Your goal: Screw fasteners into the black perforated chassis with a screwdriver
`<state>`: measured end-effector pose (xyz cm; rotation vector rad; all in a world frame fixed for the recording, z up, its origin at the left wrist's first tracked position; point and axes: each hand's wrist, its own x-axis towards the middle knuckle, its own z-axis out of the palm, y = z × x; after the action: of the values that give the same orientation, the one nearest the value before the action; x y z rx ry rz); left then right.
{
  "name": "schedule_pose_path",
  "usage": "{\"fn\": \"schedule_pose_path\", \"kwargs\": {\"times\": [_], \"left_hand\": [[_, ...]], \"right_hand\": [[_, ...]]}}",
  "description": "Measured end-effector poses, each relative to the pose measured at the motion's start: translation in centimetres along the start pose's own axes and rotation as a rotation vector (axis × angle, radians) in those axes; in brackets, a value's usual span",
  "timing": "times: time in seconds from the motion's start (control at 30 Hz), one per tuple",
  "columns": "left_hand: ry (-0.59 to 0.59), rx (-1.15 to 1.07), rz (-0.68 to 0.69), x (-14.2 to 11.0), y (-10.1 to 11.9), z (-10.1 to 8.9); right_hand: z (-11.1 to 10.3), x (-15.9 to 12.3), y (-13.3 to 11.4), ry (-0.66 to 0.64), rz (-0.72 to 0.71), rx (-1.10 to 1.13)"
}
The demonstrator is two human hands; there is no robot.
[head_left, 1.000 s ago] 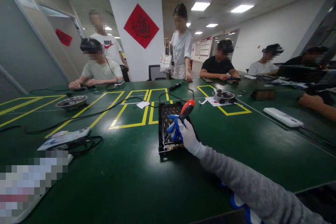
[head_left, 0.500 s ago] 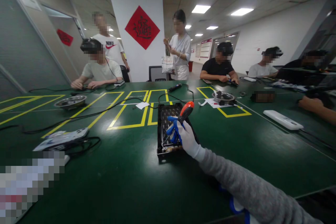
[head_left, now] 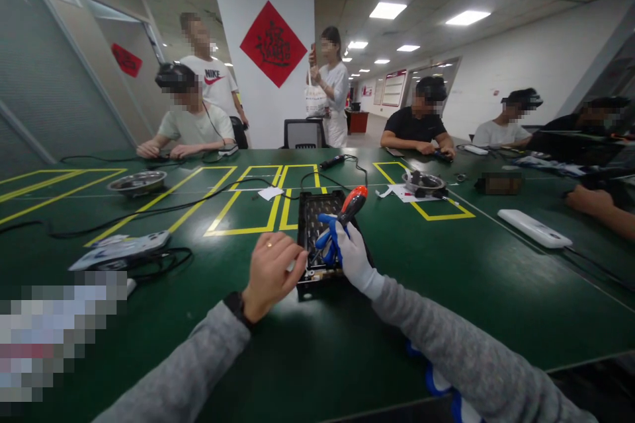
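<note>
- Your right hand (head_left: 351,256), in a blue-and-white glove, was clamped on a screwdriver (head_left: 356,202), red-and-black handle tilted up and away from you.
- Its shaft slanted down over the near left part of a black case (head_left: 312,211); couldn't make out exactly where the tip sat.
- That case lay flat on the green table (head_left: 297,363) right in front of you, long sides pointing away.
- Your left hand (head_left: 275,268) was bare, fingers curled in, thumb right by the case's left edge. Can't tell if you were pinching anything, tbh. You had a ring (head_left: 269,244) and a dark wristband (head_left: 237,307) on that side.
- Just past the case you had a black cable (head_left: 367,172), and a white card (head_left: 270,193) off to its left.
- Further right, a metal bowl (head_left: 441,184) held dark bits, with a white power bar (head_left: 534,228) nearer you.
- Across from you, a person in a black tee (head_left: 414,127) sat at the far edge.
</note>
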<state>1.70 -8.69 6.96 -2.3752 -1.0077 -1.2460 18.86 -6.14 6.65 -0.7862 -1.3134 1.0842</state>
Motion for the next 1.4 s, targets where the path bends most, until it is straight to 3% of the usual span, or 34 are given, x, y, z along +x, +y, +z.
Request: {"fn": "schedule_pose_path", "kwargs": {"times": [0.1, 0.2, 0.43, 0.67, 0.9, 1.13, 1.3, 1.4], "left_hand": [[-0.221, -0.201, -0.175, -0.2, -0.7, 2.2], [-0.263, -0.385, -0.336, -0.3, -1.5, 3.9], [-0.365, -0.532, -0.357, -0.7, -2.1, 3.6], [-0.326, -0.573, -0.486, -1.1, -1.9, 3.8], [-0.322, -0.586, -0.399, -1.2, -1.6, 3.6], [-0.308, -0.583, -0.447, -1.2, -1.5, 3.6], [-0.332, -0.587, -0.384, -1.3, -1.6, 3.6], [-0.312, -0.597, -0.438, -1.3, -1.6, 3.7]], "right_hand": [[-0.1, 0.1, 0.1, 0.045, -0.037, -0.077], [-0.1, 0.2, 0.0, 0.044, -0.053, -0.108], [0.4, 0.4, -0.2, -0.074, 0.0, -0.024], [0.3, 0.3, 0.0, -0.129, 0.0, 0.052], [0.3, 0.4, 0.2, -0.06, -0.052, 0.046], [0.3, 0.5, 0.5, -0.11, 0.008, 0.168], [0.4, 0.5, 0.4, -0.093, 0.024, 0.131], [0.4, 0.5, 0.4, -0.081, 0.021, 0.117]]}}
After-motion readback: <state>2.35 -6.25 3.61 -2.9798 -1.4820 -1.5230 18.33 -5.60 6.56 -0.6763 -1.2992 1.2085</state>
